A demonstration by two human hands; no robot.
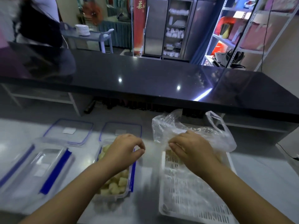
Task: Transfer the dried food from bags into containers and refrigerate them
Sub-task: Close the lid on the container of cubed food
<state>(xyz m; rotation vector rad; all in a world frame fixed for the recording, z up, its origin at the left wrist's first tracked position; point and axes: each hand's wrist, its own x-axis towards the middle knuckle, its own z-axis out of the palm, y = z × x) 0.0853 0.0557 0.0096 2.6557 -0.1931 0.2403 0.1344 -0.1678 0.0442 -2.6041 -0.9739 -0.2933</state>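
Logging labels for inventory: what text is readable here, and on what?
Red banner: yellow Chinese characters, first perhaps "茶"; rest blurred and cut off.
Sticker on the left lid: too blurred to read.
Sticker on the right lid: too blurred to read.
Plastic bag: no print visible.

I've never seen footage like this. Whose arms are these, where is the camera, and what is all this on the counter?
There is no machine here. These are a person's two bare arms, filmed by one wide-angle camera worn on the head and looking down. On the pale counter stand a container partly filled with pale food, an empty container to its left, and two lids beyond them. At right, a white basket holds a clear bag. The right hand grips the bag's edge. The left hand hovers over the food, fingers curled. I cannot tell whether it holds a piece.
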